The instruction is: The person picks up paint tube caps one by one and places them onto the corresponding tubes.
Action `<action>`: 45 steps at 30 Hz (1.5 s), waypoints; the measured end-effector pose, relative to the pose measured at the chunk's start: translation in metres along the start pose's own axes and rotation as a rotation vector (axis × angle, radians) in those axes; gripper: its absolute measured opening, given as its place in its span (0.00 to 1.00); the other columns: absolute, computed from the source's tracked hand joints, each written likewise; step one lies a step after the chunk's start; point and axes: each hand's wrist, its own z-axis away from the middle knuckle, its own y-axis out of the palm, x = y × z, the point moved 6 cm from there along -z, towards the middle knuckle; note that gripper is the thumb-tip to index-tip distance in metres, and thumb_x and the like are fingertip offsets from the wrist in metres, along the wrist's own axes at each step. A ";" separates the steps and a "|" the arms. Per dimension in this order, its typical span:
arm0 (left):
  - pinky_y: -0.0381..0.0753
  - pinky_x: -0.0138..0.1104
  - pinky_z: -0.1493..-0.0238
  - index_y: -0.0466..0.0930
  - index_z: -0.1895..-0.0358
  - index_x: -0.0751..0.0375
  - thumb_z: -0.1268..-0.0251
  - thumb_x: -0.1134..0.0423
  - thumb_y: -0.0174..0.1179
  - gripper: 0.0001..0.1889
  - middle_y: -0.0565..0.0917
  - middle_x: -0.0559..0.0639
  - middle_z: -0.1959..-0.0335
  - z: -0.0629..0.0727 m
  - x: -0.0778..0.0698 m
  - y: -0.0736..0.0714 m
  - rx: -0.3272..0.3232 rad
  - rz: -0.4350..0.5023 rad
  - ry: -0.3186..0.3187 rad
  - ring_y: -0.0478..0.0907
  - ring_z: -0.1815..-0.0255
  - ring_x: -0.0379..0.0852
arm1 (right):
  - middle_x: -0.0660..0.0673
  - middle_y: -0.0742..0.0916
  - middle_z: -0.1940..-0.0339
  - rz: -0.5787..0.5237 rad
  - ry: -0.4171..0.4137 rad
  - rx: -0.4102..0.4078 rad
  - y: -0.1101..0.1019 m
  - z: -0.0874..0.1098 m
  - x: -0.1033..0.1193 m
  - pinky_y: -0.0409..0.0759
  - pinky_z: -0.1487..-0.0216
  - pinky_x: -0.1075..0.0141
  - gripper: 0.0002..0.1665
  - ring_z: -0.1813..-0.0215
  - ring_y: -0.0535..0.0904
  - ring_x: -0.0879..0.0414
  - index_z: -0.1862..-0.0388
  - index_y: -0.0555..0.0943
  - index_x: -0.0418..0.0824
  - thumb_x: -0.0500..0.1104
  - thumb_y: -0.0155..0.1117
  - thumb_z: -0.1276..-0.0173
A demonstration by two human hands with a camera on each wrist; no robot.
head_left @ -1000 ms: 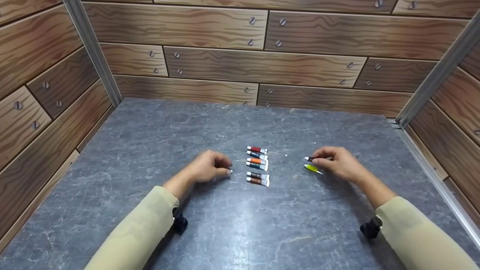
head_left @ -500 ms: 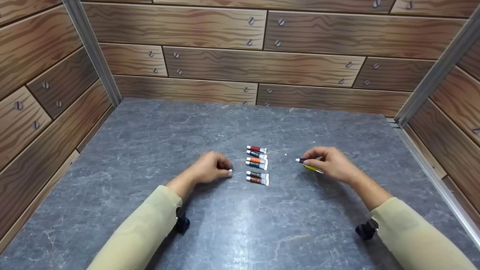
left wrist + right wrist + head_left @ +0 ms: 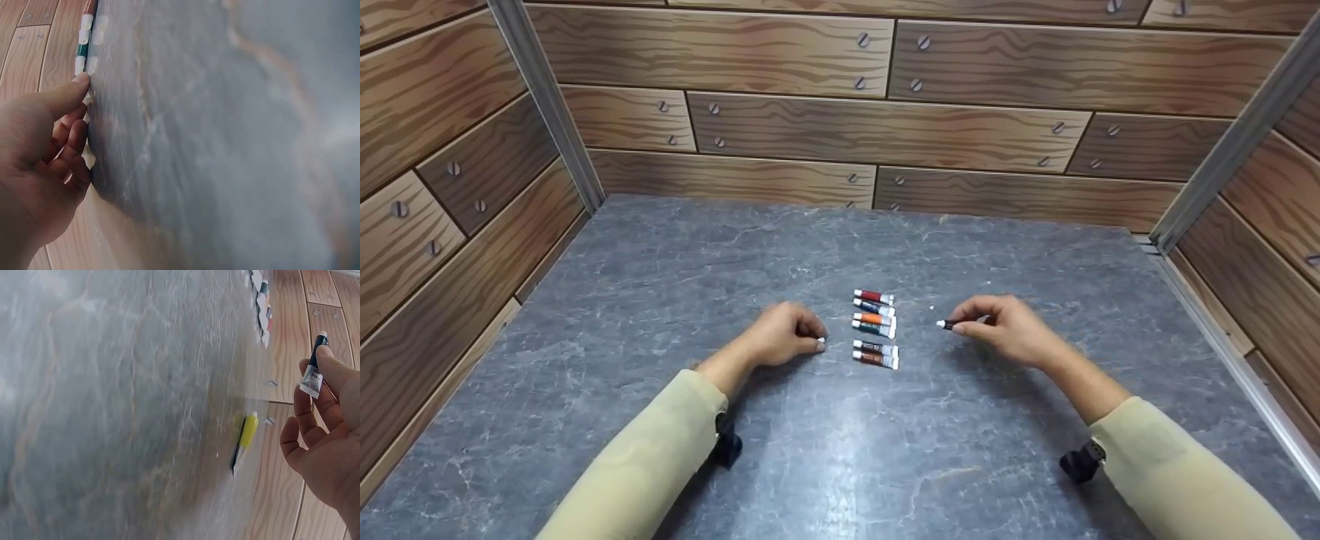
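Observation:
My right hand (image 3: 1005,330) pinches a dark paint tube (image 3: 316,360) between thumb and forefinger, its white cap pointing left in the head view. In the right wrist view the tube's silver crimped end shows below the thumb. A yellow paint tube (image 3: 247,431) lies on the table under that hand, hidden from the head view. My left hand (image 3: 784,334) rests at the table, fingers loosely bent, just left of a column of paint tubes. Among these are a red tube (image 3: 874,297), an orange tube (image 3: 874,319), a green tube (image 3: 874,328) and a brown tube (image 3: 875,360).
The tubes lie on a grey marble-patterned table (image 3: 840,435), caps to the left. A small white speck (image 3: 931,307) sits between the column and my right hand. Wood-print walls (image 3: 780,124) and metal corner posts (image 3: 547,105) enclose the table.
My right hand has moved left with the dark tube, from beside the yellow tube towards the column, and now covers the yellow tube in the head view. The left hand has barely moved.

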 end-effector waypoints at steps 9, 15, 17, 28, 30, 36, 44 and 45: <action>0.80 0.34 0.59 0.90 0.61 0.64 0.35 0.68 0.73 0.03 0.87 0.44 0.69 0.004 -0.004 0.003 -0.018 0.139 -0.042 0.78 0.68 0.37 | 0.43 0.91 0.57 -0.104 -0.040 0.011 0.012 0.001 0.011 0.80 0.60 0.71 0.07 0.59 0.83 0.58 0.54 0.89 0.37 0.38 0.73 0.27; 0.83 0.36 0.55 0.89 0.54 0.69 0.32 0.70 0.70 0.08 0.89 0.49 0.65 0.011 -0.013 0.005 -0.076 0.259 -0.042 0.82 0.64 0.40 | 0.39 0.90 0.57 -0.183 -0.044 0.025 0.023 0.001 0.013 0.82 0.59 0.71 0.09 0.60 0.83 0.61 0.53 0.88 0.32 0.35 0.73 0.28; 0.84 0.38 0.53 0.88 0.50 0.70 0.31 0.70 0.69 0.10 0.90 0.52 0.61 0.014 -0.018 0.006 -0.087 0.273 -0.038 0.83 0.62 0.42 | 0.40 0.90 0.58 -0.192 -0.045 0.021 0.028 0.002 0.014 0.82 0.60 0.70 0.09 0.61 0.83 0.61 0.53 0.88 0.33 0.36 0.73 0.29; 0.84 0.32 0.56 0.87 0.52 0.70 0.31 0.70 0.70 0.08 0.90 0.54 0.59 0.025 -0.040 0.018 -0.185 0.499 -0.032 0.85 0.60 0.42 | 0.39 0.90 0.59 -0.232 -0.040 0.015 0.045 0.005 0.027 0.83 0.61 0.66 0.09 0.62 0.84 0.56 0.52 0.88 0.33 0.36 0.73 0.28; 0.83 0.31 0.58 0.87 0.53 0.71 0.31 0.70 0.71 0.08 0.90 0.53 0.60 0.026 -0.045 0.020 -0.202 0.529 -0.021 0.84 0.62 0.41 | 0.39 0.90 0.60 -0.245 -0.043 0.008 0.047 0.005 0.030 0.85 0.60 0.64 0.10 0.62 0.85 0.56 0.51 0.88 0.32 0.35 0.72 0.28; 0.82 0.31 0.59 0.87 0.53 0.69 0.32 0.69 0.71 0.09 0.89 0.57 0.60 0.028 -0.056 0.026 -0.214 0.629 -0.029 0.83 0.63 0.42 | 0.41 0.90 0.61 -0.269 -0.076 -0.006 0.051 0.009 0.041 0.85 0.61 0.61 0.10 0.64 0.85 0.56 0.51 0.88 0.33 0.36 0.72 0.27; 0.87 0.44 0.48 0.83 0.51 0.77 0.32 0.73 0.68 0.11 0.88 0.70 0.55 0.027 -0.062 0.036 -0.195 0.756 -0.001 0.88 0.58 0.47 | 0.40 0.90 0.59 -0.329 -0.116 -0.027 0.056 0.012 0.050 0.86 0.60 0.61 0.09 0.63 0.85 0.56 0.51 0.88 0.34 0.34 0.72 0.28; 0.87 0.46 0.48 0.83 0.52 0.77 0.32 0.73 0.68 0.11 0.88 0.70 0.56 0.027 -0.062 0.037 -0.196 0.764 0.002 0.88 0.59 0.46 | 0.40 0.90 0.58 -0.339 -0.127 -0.028 0.057 0.012 0.051 0.86 0.60 0.63 0.09 0.62 0.86 0.56 0.51 0.88 0.33 0.34 0.72 0.28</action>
